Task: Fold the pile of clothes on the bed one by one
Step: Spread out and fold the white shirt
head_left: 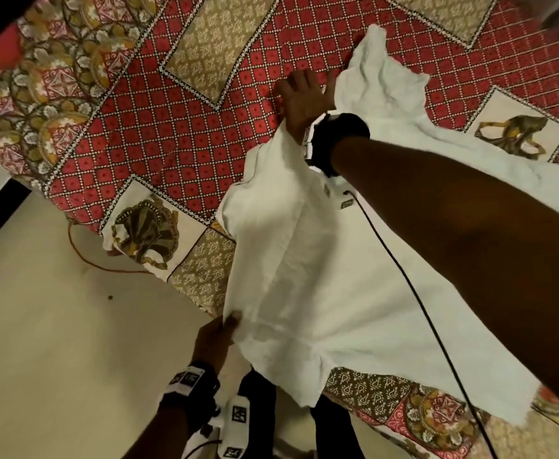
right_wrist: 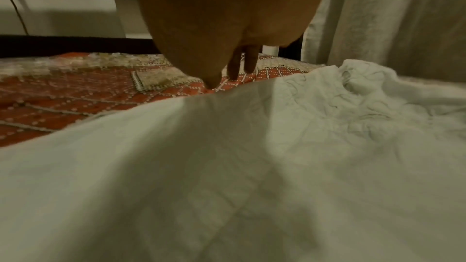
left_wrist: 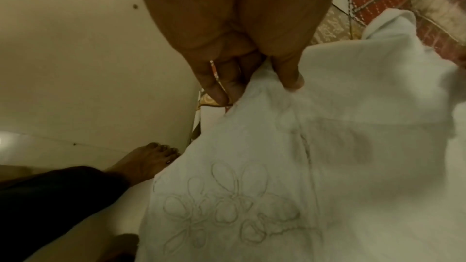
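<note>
Head view: a white embroidered garment (head_left: 321, 260) lies spread over the near edge of the bed (head_left: 172, 127), part flat on the patterned bedcover, its lower end hanging off twd the floor (head_left: 56, 326). Right hand (head_left: 304, 101) is flat, fingers straight and spread, pressing the far edge of the cloth down onto the cover; nothing gripped. Left hand (head_left: 218, 339) is at the near hanging corner. The left wrist view shows its thumb and fingers (left_wrist: 290, 75) pinching a fold of the fabric, w/ floral stitching just below. The top end of the garment (head_left: 384, 74) is bunched and wrinkled beyond the right hand. It's prob. a tunic or kurta, but the blur leaves the cut unclear.

Looks like an early step: smoothing and squaring one piece before the first fold.

Risks from here:
- A good share of the cloth hangs off the bed; if the left pinch slips, its weight could drag the rest down to the floor.
- The right hand only presses, so a hard pull by the left would slide the cloth out from under it and skew the fold line.
- The bunched top, if left unsmoothed, gets trapped inside the fold as creases.
- A black cable (head_left: 420, 293) from the right wrist lies across the cloth and could snag it.
</note>
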